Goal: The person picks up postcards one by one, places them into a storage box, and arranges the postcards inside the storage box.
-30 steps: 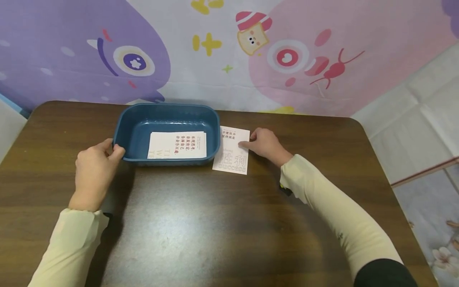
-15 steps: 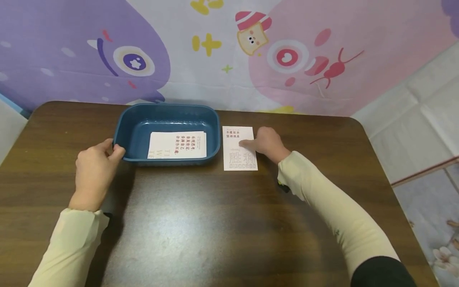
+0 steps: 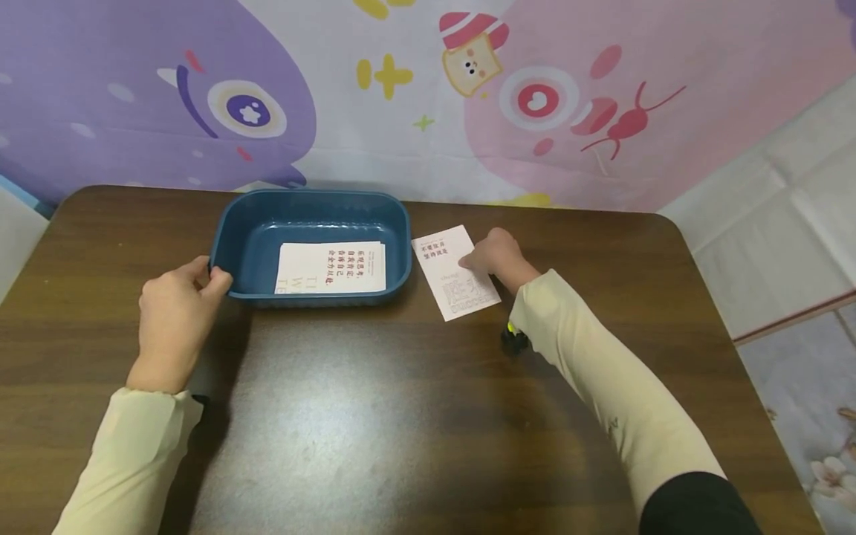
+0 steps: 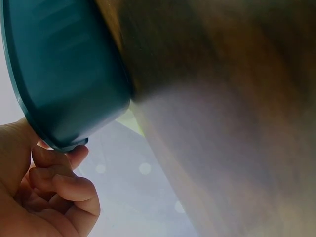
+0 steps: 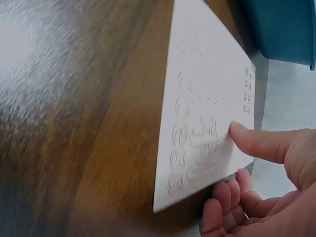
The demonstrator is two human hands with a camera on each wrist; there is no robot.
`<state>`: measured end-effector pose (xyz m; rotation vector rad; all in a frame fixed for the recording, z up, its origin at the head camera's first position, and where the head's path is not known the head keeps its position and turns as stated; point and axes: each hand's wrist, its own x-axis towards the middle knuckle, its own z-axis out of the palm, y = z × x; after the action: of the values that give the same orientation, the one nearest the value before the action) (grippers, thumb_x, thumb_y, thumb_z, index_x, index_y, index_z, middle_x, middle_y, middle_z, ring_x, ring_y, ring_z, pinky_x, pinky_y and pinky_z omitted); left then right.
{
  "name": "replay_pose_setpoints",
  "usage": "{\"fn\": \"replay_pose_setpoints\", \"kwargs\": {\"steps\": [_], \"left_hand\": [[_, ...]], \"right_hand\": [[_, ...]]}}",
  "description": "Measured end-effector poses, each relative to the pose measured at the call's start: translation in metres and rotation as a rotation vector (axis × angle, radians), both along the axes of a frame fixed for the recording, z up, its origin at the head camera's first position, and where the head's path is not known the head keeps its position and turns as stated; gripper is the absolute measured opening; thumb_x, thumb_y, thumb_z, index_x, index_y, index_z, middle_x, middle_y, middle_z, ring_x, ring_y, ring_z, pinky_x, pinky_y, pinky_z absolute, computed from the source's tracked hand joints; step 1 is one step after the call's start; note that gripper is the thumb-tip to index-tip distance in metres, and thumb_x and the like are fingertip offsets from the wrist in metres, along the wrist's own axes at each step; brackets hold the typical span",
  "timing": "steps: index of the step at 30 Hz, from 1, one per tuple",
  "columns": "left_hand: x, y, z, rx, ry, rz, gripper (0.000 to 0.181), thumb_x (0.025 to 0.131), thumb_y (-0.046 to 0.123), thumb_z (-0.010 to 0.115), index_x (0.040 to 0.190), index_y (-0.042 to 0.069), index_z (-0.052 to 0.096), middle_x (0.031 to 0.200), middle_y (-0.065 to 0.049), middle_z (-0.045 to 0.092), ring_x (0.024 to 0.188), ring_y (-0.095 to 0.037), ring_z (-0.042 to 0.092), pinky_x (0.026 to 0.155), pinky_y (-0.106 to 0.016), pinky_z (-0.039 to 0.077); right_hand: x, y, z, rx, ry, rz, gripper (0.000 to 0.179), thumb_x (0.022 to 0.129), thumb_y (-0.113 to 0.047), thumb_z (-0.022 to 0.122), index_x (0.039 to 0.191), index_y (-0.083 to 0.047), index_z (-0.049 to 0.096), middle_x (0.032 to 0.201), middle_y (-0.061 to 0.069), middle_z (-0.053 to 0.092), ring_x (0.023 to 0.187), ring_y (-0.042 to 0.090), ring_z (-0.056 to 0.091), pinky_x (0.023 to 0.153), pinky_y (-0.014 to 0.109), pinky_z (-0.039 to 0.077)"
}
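Observation:
A dark blue rectangular plastic basin (image 3: 310, 301) stands at the back of the table, left of centre. My left hand (image 3: 177, 319) pinches its front left rim; the left wrist view shows the thumb and fingers at the basin's lip (image 4: 64, 147). Inside the basin lies a small pile of white printed cards (image 3: 304, 264). To the right of the basin, my right hand (image 3: 498, 260) pinches a single white card (image 5: 202, 123) with red and grey lettering. The thumb lies on its printed face, and the other fingers are at its edge and partly hidden beneath. The card is turned at a slant.
The brown wooden table (image 3: 374, 416) stretches in front of both hands. Directly behind its far edge hangs a cartoon-printed cloth (image 3: 401, 148). A pale panel (image 3: 776, 245) stands along the right side of the table.
My right hand has drawn the card rightward, away from the basin, and the card has turned to a slant. My left hand keeps its place on the basin's rim.

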<state>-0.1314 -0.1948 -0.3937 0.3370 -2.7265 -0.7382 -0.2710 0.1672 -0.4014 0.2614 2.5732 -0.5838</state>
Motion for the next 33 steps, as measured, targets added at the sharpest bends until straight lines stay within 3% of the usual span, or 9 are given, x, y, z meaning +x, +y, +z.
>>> {"fn": "replay_pose_setpoints", "kwargs": {"steps": [3, 6, 12, 19, 25, 33], "left_hand": [[-0.001, 0.0, 0.0, -0.004, -0.004, -0.004, 0.027, 0.085, 0.014, 0.048, 0.094, -0.002, 0.068, 0.06, -0.015, 0.056, 0.051, -0.026, 0.045, 0.046, -0.031, 0.028], [-0.001, -0.001, -0.001, -0.004, -0.016, -0.005, 0.031, 0.086, 0.015, 0.049, 0.101, -0.005, 0.067, 0.063, -0.017, 0.059, 0.052, -0.027, 0.046, 0.046, -0.031, 0.03], [0.0, -0.002, -0.001, -0.004, -0.026, 0.006, 0.034, 0.086, 0.016, 0.049, 0.106, -0.005, 0.066, 0.066, -0.019, 0.062, 0.055, -0.029, 0.05, 0.048, -0.031, 0.032], [-0.001, -0.001, -0.001, -0.013, 0.006, -0.008, 0.025, 0.085, 0.014, 0.049, 0.09, -0.003, 0.067, 0.058, -0.014, 0.055, 0.051, -0.026, 0.045, 0.047, -0.032, 0.029], [-0.001, -0.001, 0.001, -0.013, -0.005, -0.008, 0.029, 0.086, 0.014, 0.048, 0.096, -0.005, 0.067, 0.06, -0.016, 0.057, 0.053, -0.027, 0.047, 0.048, -0.032, 0.03], [-0.001, -0.001, 0.0, -0.01, -0.014, -0.01, 0.027, 0.086, 0.014, 0.048, 0.093, -0.004, 0.066, 0.057, -0.013, 0.053, 0.052, -0.026, 0.045, 0.047, -0.032, 0.028]], "right_hand": [[0.0, 0.001, 0.001, -0.078, 0.023, -0.05, 0.048, 0.083, -0.025, 0.066, 0.122, 0.001, 0.053, 0.124, 0.016, 0.053, 0.108, 0.027, 0.051, 0.094, 0.035, 0.043], [0.002, 0.002, 0.002, -0.193, 0.102, -0.097, 0.038, 0.086, -0.014, 0.059, 0.12, 0.001, 0.053, 0.123, 0.017, 0.054, 0.111, 0.029, 0.05, 0.097, 0.037, 0.04], [0.0, 0.008, 0.002, -0.22, 0.223, -0.065, 0.038, 0.084, -0.009, 0.047, 0.121, -0.002, 0.051, 0.123, 0.016, 0.054, 0.115, 0.029, 0.049, 0.1, 0.038, 0.037], [-0.007, 0.026, 0.022, -0.293, 0.195, -0.035, 0.037, 0.085, -0.013, 0.045, 0.119, -0.006, 0.055, 0.122, 0.012, 0.053, 0.108, 0.026, 0.048, 0.095, 0.04, 0.038], [-0.011, 0.038, 0.039, -0.436, 0.218, 0.071, 0.031, 0.087, -0.012, 0.047, 0.115, -0.001, 0.057, 0.114, 0.014, 0.056, 0.096, 0.023, 0.05, 0.085, 0.032, 0.039], [-0.014, 0.033, 0.058, -0.506, 0.223, 0.167, 0.026, 0.088, -0.011, 0.052, 0.111, -0.003, 0.061, 0.101, 0.007, 0.06, 0.088, 0.018, 0.051, 0.08, 0.027, 0.039]]}}
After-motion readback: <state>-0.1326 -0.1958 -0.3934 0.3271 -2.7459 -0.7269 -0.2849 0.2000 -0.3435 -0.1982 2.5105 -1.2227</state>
